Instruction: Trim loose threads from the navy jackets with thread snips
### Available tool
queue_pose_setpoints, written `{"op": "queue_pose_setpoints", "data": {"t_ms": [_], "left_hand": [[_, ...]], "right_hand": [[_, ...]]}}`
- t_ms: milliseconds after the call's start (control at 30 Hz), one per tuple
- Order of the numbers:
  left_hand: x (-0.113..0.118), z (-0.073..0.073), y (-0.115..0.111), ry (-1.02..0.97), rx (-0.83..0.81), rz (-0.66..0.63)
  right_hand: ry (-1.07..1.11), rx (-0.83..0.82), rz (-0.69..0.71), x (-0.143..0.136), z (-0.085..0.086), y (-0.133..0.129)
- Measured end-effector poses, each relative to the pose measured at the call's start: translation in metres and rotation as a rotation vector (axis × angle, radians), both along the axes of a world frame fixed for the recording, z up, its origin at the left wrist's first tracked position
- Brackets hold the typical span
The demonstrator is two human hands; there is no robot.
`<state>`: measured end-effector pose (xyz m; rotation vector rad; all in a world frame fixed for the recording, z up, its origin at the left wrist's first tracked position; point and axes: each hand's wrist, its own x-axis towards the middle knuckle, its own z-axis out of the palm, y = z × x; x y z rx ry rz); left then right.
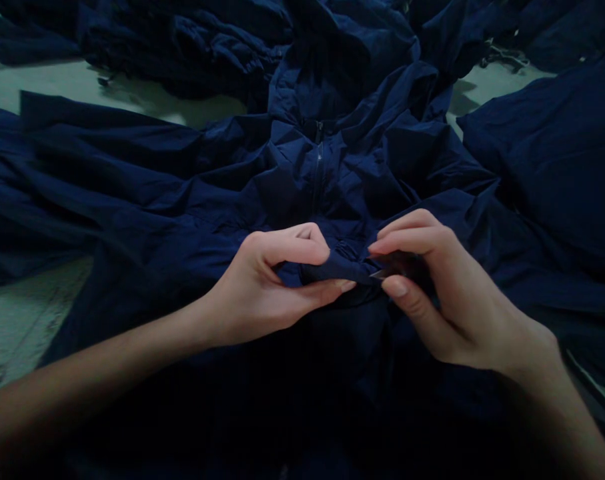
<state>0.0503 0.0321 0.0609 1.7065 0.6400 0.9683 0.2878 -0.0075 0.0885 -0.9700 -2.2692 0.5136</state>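
Note:
A dark navy hooded jacket (262,180) with a short front zipper (319,160) lies spread out in front of me. My left hand (277,280) pinches a fold of its fabric between thumb and curled fingers. Just to the right, my right hand (437,293) has its fingers and thumb closed around a small pointed metal tool, which looks like thread snips (379,274). The tip touches or almost touches the pinched fold. Most of the tool is hidden in the palm's shadow.
More dark navy garments (182,47) are heaped along the back. Another piece of navy fabric (557,147) lies at the right. The pale table surface (27,320) shows at the left and between the garments. Dark cords (505,57) lie at the back right.

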Motion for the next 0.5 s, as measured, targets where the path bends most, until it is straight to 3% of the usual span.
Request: {"op": "queue_pose_setpoints", "data": {"t_ms": [200,500], "left_hand": [[-0.0007,-0.0002,-0.0008,0.023,0.030,0.023],[-0.0017,-0.0029,-0.0006,0.012,0.116,0.018]], "right_hand": [[0.008,0.205,-0.008,-0.0041,0.0002,0.0034],[0.071,0.208,-0.049,-0.0059,-0.0027,0.0023]]}}
